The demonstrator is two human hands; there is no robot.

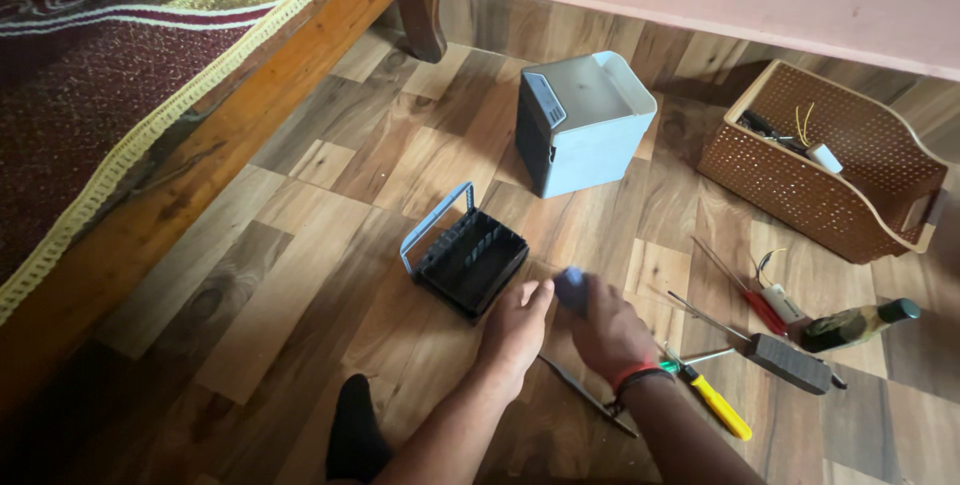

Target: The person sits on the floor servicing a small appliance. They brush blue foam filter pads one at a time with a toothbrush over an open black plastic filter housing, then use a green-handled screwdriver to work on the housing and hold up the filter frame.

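Leftmost, a wooden bed frame [180, 160] with a patterned maroon cover [90, 55] runs along the floor [300, 275]. Further right lies a black slatted cartridge [470, 260] with a pale blue handle, and behind it stands a light grey box-shaped appliance [583, 135]. The left hand [513, 330] rests on the floor just beside the cartridge, fingers loosely curled and gripping nothing that shows. The right hand [607, 330] is clenched around a small blue piece [571, 287], blurred, which sticks out above the fingers between the two hands, near the cartridge's right corner. To handle it well, I judge the left hand should steady things low on the floor while the right keeps a firm pinch on the small piece. Under the right wrist lies a thin metal tool [590, 397]; beyond it a yellow-handled screwdriver [718, 405], a red-handled screwdriver [762, 307], a dark bottle [858, 325], and a brown perforated basket [830, 160].
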